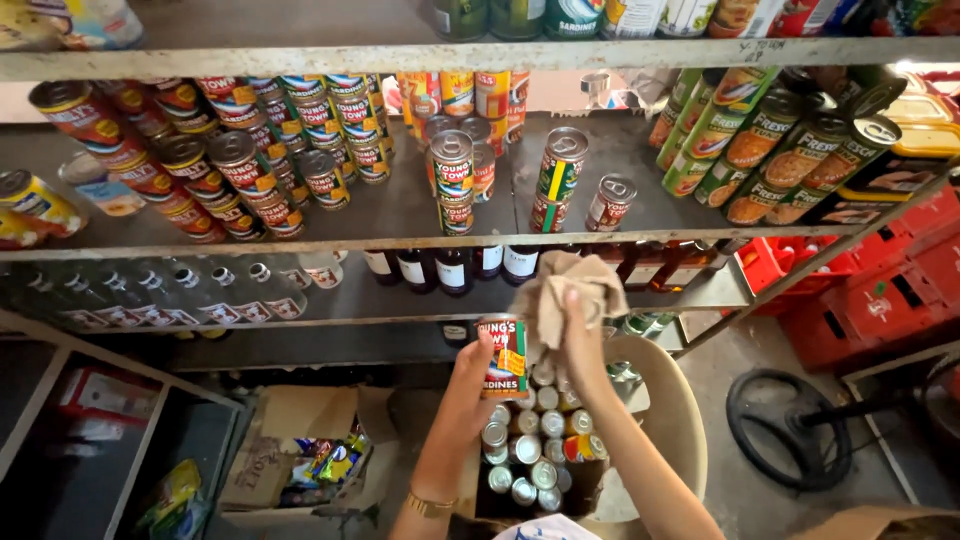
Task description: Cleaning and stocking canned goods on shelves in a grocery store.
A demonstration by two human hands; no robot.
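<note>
Two hands work at centre frame: my left hand [478, 362] has its fingers wrapped around a red tin can [504, 357], while my right hand [580, 335] bunches a beige cloth [565, 290] against it. Below sits a box of cans [530, 455]. If the wiping pushes hard, the tin could slip into them; the cloth probably hides part of my grip.

Gold bracelet [430, 504], bare forearms
</note>
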